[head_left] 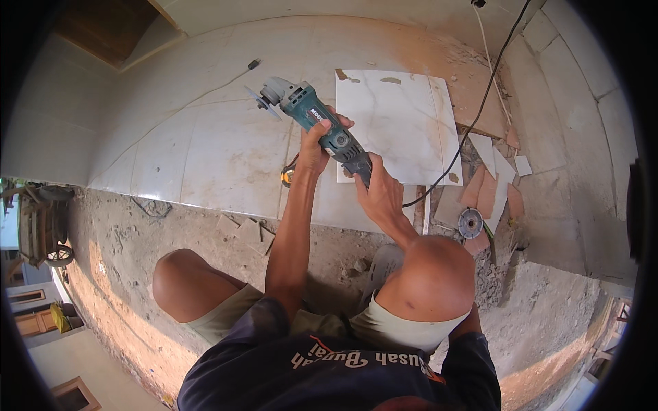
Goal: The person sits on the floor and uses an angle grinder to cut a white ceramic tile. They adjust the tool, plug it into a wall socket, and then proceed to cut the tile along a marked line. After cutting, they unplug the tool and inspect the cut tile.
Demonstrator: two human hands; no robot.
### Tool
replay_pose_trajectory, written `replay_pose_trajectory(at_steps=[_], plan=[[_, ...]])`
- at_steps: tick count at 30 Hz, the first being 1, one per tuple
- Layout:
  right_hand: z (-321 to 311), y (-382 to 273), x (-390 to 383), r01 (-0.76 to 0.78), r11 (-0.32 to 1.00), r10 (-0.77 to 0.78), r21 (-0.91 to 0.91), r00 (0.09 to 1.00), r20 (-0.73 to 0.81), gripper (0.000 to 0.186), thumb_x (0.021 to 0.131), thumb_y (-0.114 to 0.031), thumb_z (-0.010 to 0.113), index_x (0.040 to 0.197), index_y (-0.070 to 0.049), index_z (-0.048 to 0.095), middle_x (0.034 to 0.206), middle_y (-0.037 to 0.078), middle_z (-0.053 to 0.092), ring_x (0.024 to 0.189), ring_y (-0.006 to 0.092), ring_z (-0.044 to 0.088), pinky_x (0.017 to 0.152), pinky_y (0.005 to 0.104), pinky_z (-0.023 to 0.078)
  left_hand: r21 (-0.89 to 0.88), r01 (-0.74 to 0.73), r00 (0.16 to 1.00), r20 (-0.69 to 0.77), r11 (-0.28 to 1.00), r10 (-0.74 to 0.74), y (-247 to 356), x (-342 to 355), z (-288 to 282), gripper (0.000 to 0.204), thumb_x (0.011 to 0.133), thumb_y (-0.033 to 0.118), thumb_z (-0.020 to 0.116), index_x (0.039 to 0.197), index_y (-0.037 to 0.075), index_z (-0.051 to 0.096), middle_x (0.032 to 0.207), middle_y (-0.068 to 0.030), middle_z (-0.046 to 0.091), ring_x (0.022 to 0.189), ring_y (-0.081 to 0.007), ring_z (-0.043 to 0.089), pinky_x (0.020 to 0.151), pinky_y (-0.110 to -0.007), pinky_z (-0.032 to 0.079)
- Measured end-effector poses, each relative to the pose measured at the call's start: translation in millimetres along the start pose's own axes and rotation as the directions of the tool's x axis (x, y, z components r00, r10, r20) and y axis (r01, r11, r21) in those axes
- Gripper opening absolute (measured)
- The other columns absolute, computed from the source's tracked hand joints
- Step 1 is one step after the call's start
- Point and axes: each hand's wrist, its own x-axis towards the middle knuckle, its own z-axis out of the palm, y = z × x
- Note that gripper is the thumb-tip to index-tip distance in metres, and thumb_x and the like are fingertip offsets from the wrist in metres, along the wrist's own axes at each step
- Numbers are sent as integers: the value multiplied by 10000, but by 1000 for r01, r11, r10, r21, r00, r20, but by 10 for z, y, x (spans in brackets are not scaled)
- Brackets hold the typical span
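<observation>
I hold a teal angle grinder [341, 141] above the floor, tilted, its grey head and thin disc [265, 104] toward the upper left. My left hand [317, 144] is closed round the middle of its body. My right hand [379, 195] grips the dark rear end, where a black cord [474, 123] runs off to the upper right. Beneath the tool lies a square white marbled tile [394, 109] with brown patches. A yellow and black tape measure [288, 177] rests just left of that tile, partly behind my left arm.
Broken tile pieces [483, 175] and a loose cutting disc [470, 223] lie at right. A plug [253, 64] on a thin cable rests on the tiled floor [157, 151]. My bent knees are over rubble [116, 240]. A wooden cart [34, 226] stands at far left.
</observation>
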Motion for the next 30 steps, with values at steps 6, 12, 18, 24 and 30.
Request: replay_pose_trajectory(at_steps=[6, 12, 18, 24, 30], plan=[[15, 13, 3, -6, 1000, 6, 6, 1000, -2, 506, 964, -167, 720, 1364, -30, 441, 1035, 267, 736, 837, 472, 731, 696, 544, 557, 68, -6, 1000, -8, 998, 7, 68, -13, 92, 553, 833, 370, 786, 1235, 56, 571, 997, -139, 722, 1061, -304, 716, 1172, -586, 480], [23, 20, -7, 0, 1000, 0, 12, 1000, -2, 512, 964, -164, 716, 1367, -29, 431, 1025, 269, 734, 830, 471, 730, 691, 547, 553, 118, -17, 1000, 1, 993, 17, 100, -31, 121, 572, 829, 381, 778, 1243, 47, 567, 1005, -143, 728, 1060, -311, 718, 1159, -579, 487], [-4, -10, -9, -20, 997, 20, 71, 1000, 6, 513, 962, -169, 726, 1370, -43, 443, 1021, 253, 741, 871, 460, 735, 724, 530, 551, 127, -10, 1000, 0, 992, 10, 96, -27, 117, 562, 850, 401, 742, 1250, 52, 560, 996, -145, 729, 1062, -319, 715, 1170, -572, 472], [-164, -52, -37, -115, 973, 88, 200, 986, 142, 484, 959, -225, 767, 1326, -31, 519, 998, 230, 743, 897, 423, 742, 766, 469, 553, 47, -26, 999, 30, 999, 25, 76, -7, 37, 564, 835, 379, 752, 1246, 41, 564, 993, -159, 732, 1049, -312, 723, 1054, -508, 551], [-289, -50, -78, -95, 962, 51, 257, 984, 173, 493, 951, -256, 789, 1309, -15, 550, 949, 207, 728, 844, 383, 728, 756, 429, 541, -5, -52, 997, 49, 999, 52, 90, -17, 84, 540, 835, 400, 755, 1216, 58, 583, 959, -142, 717, 968, -266, 714, 1126, -565, 518]])
